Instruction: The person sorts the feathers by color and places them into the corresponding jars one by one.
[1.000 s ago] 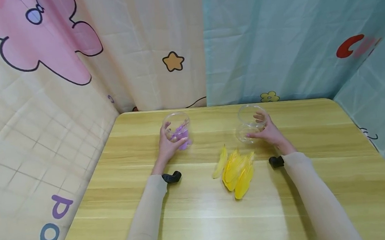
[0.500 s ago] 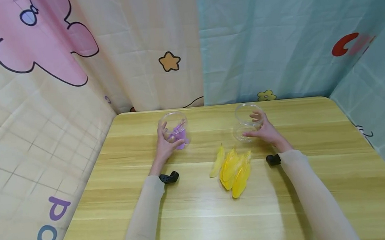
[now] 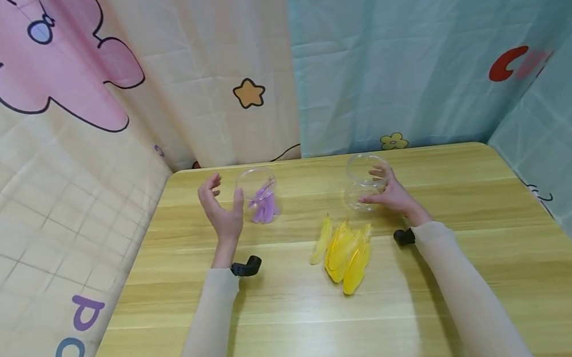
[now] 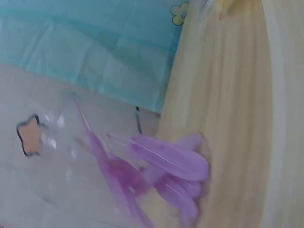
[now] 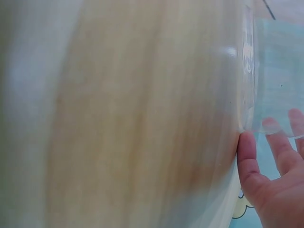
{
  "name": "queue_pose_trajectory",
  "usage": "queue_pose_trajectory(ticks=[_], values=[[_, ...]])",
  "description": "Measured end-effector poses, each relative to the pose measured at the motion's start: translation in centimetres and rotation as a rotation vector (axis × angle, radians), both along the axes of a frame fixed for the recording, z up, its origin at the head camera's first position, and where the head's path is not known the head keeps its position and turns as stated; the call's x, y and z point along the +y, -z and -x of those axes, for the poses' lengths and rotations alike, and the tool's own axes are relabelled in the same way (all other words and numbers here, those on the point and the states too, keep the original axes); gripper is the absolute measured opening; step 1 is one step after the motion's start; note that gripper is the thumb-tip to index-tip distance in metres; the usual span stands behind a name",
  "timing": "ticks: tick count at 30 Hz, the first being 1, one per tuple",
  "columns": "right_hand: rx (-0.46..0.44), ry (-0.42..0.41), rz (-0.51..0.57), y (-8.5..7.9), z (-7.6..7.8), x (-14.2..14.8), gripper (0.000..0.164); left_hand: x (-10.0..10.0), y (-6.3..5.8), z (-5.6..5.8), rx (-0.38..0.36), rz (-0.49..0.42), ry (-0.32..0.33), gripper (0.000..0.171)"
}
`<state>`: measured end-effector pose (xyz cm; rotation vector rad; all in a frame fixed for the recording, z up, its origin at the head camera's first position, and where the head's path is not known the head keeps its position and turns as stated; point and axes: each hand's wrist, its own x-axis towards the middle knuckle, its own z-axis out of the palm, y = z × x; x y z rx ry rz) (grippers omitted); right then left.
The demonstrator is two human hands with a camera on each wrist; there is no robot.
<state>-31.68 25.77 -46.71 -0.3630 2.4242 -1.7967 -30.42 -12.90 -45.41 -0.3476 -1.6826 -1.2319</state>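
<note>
Several purple feathers (image 3: 265, 208) stand inside a clear plastic cup (image 3: 258, 190) at the back left of the table; the left wrist view shows these purple feathers (image 4: 166, 161) close up. Just left of that cup is my left hand (image 3: 225, 221), apart from it, thumb raised and fingers spread with nothing in them. My right hand (image 3: 399, 197) holds a second clear cup (image 3: 360, 193) by its right side, thumb in front and fingers behind. In the right wrist view, fingertips (image 5: 247, 147) lie against the wall of this see-through cup (image 5: 248, 71). No feathers show inside it.
A bunch of yellow feathers (image 3: 347, 256) lies mid-table between the forearms, with a separate yellow feather (image 3: 322, 241) at its left. Behind the wooden table (image 3: 301, 332) hang printed curtains (image 3: 262, 43). Black wrist cameras sit on both wrists.
My left hand has let go of the cup with the purple feathers and moved left, its fingers opening. The right hand keeps its hold on the other cup. The head view has shifted slightly.
</note>
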Motion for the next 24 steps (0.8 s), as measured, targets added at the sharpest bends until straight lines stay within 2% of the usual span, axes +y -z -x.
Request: queue_pose_trajectory(ticks=[2, 4, 6, 8, 11, 14, 18, 21, 24], values=[[0.002, 0.002, -0.002, -0.1, 0.0, 0.1, 0.097, 1.6, -1.7, -0.5, 0.058, 0.138, -0.017, 0.042], [0.004, 0.002, -0.002, -0.2, 0.1, 0.2, 0.098, 3.5, -2.9, -1.0, 0.026, 0.278, 0.027, 0.035], [0.004, 0.002, 0.003, -0.2, 0.1, 0.4, 0.098, 5.6, -3.6, -1.4, -0.130, 0.399, 0.104, 0.036], [0.003, 0.003, 0.006, -0.2, 0.2, 0.5, 0.099, 7.5, -3.6, -1.6, -0.359, 0.512, 0.160, 0.044], [-0.002, 0.006, 0.020, 0.0, 0.3, 0.5, 0.098, 9.8, -2.7, -1.3, -0.696, 0.669, 0.195, 0.053], [0.002, 0.008, 0.019, 0.3, 0.3, 0.4, 0.098, 11.2, -1.2, -0.5, -0.899, 0.776, 0.206, 0.055], [0.007, 0.011, 0.016, 0.5, 0.2, 0.1, 0.098, 12.3, 0.6, 0.3, -1.062, 0.841, 0.215, 0.053], [0.004, 0.013, 0.018, 0.4, 0.1, 0.0, 0.097, 12.8, 1.5, 0.7, -1.129, 0.867, 0.210, 0.053], [0.003, 0.013, 0.016, 0.4, 0.0, 0.0, 0.096, 13.3, 2.2, 0.9, -1.164, 0.890, 0.193, 0.052]])
